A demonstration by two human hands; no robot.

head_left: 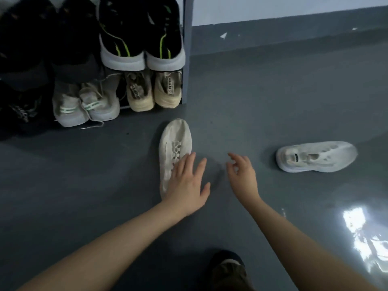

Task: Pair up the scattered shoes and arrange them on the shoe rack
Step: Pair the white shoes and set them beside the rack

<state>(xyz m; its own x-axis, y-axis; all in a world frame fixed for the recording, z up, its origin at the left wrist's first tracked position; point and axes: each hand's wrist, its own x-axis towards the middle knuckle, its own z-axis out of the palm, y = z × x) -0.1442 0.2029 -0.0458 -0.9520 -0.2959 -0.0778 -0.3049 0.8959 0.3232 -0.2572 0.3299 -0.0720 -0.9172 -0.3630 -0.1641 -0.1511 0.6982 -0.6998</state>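
The head view looks down at a dark grey glossy floor (273, 97), with the dark metal-framed shoe rack (187, 49) at the far left; its upper shelf holds a black pair of trainers with green stripes and white soles (142, 38) at the right, and darker shoes, too dim to tell apart, at the left; the lower shelf holds a cream pair of lettered trainers (154, 91) at the right, a pale grey pair of laced trainers (86, 106) beside them, and another dark shoe at the far left. Two shoes lie on the floor, well apart from each other: a white perforated slip-on trainer (175, 139) near the rack, toe pointing toward it, and its likely mate, a second white perforated trainer (316, 156), lying crosswise at the right. The left hand (186, 185) rests flat on the heel end of the nearer white shoe, fingers spread and straight, its grip not closed on anything; the right hand (243, 175) hovers just right of it above bare floor, fingers loosely curled, holding nothing. A dark shoe on the person's own foot shows at the near edge. By my reading the task is mostly done; the racked shoes look paired, and this white pair remains to be gathered, matched and shelved; where free shelf room lies I cannot tell.
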